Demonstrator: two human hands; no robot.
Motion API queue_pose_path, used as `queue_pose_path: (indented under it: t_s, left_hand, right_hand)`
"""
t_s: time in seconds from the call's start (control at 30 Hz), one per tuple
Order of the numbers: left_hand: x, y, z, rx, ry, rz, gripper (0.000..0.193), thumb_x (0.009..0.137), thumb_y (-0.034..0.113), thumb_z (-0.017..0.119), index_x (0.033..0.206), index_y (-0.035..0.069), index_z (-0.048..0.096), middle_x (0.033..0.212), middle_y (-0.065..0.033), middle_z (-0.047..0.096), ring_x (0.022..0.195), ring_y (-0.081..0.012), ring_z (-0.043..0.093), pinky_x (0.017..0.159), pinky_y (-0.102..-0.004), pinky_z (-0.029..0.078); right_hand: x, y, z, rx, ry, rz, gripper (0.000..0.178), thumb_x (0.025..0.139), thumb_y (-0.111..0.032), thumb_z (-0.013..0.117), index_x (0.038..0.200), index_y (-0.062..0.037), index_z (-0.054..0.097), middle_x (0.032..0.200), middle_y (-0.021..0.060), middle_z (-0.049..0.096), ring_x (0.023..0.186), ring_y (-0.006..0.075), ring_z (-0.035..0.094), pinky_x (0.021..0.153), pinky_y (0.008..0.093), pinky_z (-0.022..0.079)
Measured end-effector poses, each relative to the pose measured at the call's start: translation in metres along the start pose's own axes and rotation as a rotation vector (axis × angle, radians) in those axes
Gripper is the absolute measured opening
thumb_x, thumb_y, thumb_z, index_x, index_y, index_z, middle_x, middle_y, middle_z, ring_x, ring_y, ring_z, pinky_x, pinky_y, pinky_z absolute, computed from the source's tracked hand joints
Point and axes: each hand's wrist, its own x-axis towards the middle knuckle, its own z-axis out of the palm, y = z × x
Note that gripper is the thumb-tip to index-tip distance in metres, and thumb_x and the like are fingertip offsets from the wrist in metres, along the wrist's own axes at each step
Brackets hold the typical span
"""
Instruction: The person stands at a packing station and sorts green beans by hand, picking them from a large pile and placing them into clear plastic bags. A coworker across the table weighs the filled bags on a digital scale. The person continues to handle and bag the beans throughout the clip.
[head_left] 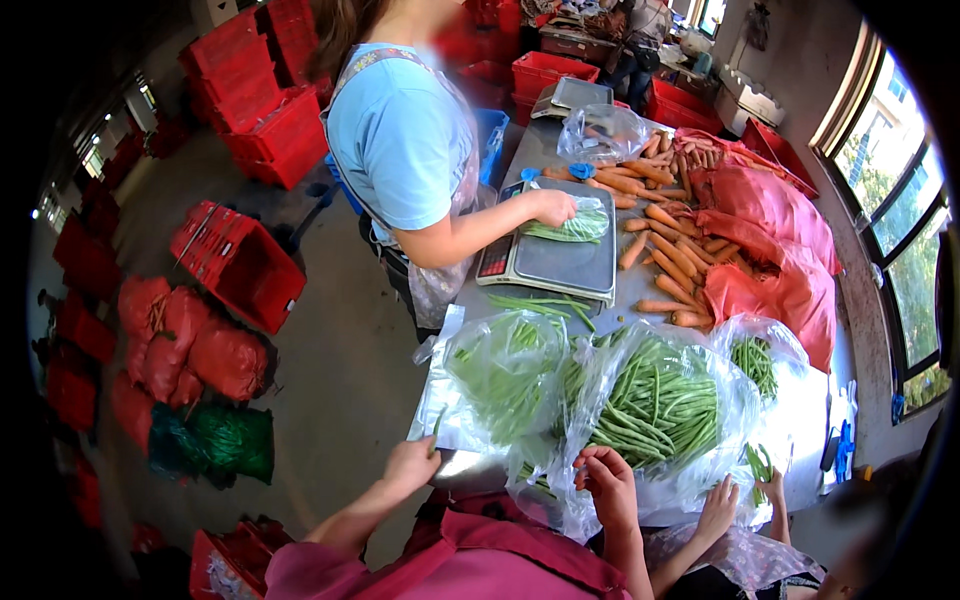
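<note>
My left hand [412,466] is at the near left corner of the metal table, its fingers closed round a green bean [438,420] that sticks up from them. Beside the beans, my right hand [606,482] hangs in front of a clear plastic bag with its fingers curled in; whatever they hold is hidden. A large heap of green beans [655,405] fills that open bag. To its left stands another clear bag of green beans [510,375], above a pale flat sheet [432,405].
Across the table a person in blue [400,140] presses a bagged bean bundle [575,222] on a scale [565,262]. Loose carrots [670,255] and red mesh sacks [770,220] lie at right. Another worker's hands [718,510] handle beans close on my right. Red crates [240,262] stand left.
</note>
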Motion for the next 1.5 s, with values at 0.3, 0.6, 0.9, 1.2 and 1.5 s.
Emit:
queue_pose_path:
  t_s: [0.3, 0.6, 0.9, 1.2, 1.5]
  left_hand:
    - [-0.003, 0.074, -0.150, -1.412, 0.122, -0.151, 0.037, 0.091, 0.006, 0.052, 0.126, -0.005, 0.053, 0.059, -0.0031, 0.055, 0.048, -0.0074, 0.047, 0.044, -0.0199, 0.034]
    - [-0.011, 0.103, -0.149, -1.724, -0.167, 0.082, 0.040, 0.090, 0.003, 0.049, 0.128, -0.011, 0.048, 0.064, -0.0068, 0.058, 0.047, -0.0091, 0.048, 0.046, -0.0217, 0.039]
    - [-0.018, 0.112, -0.154, -1.572, -0.182, 0.206, 0.045, 0.087, 0.008, 0.052, 0.128, -0.010, 0.047, 0.062, -0.0104, 0.060, 0.042, -0.0083, 0.047, 0.040, -0.0210, 0.034]
    - [-0.025, 0.123, -0.157, -1.517, -0.273, 0.303, 0.043, 0.086, -0.002, 0.050, 0.128, -0.011, 0.047, 0.061, -0.0070, 0.058, 0.047, -0.0102, 0.053, 0.046, -0.0224, 0.044]
    - [-0.031, 0.127, -0.160, -1.234, -0.181, 0.450, 0.043, 0.083, -0.001, 0.057, 0.126, -0.009, 0.051, 0.056, -0.0037, 0.058, 0.048, -0.0080, 0.057, 0.046, -0.0198, 0.042]
  right_hand:
    - [0.002, -0.005, 0.015, -0.047, -0.053, 0.041, 0.015, 0.092, -0.010, 0.054, 0.103, -0.0012, 0.058, 0.091, 0.0062, 0.064, 0.069, 0.0113, 0.059, 0.063, 0.0240, 0.048]
    - [-0.004, -0.009, 0.014, -0.060, -0.074, 0.007, 0.015, 0.093, -0.013, 0.055, 0.102, -0.0022, 0.059, 0.091, 0.0051, 0.062, 0.071, 0.0105, 0.058, 0.063, 0.0231, 0.047]
    - [-0.003, 0.002, 0.003, -0.123, -0.142, -0.070, 0.020, 0.096, -0.019, 0.053, 0.098, -0.0010, 0.061, 0.086, 0.0042, 0.061, 0.067, 0.0089, 0.054, 0.060, 0.0221, 0.043]
    - [-0.025, -0.081, 0.091, -0.061, -0.364, -0.406, 0.040, 0.088, -0.006, 0.063, 0.127, 0.0014, 0.052, 0.084, -0.0011, 0.055, 0.068, 0.0041, 0.046, 0.061, 0.0186, 0.038]
    - [-0.027, -0.086, 0.118, -0.092, -0.326, -0.398, 0.015, 0.088, -0.006, 0.065, 0.101, -0.0015, 0.060, 0.100, -0.0016, 0.062, 0.063, 0.0001, 0.042, 0.056, 0.0177, 0.036]
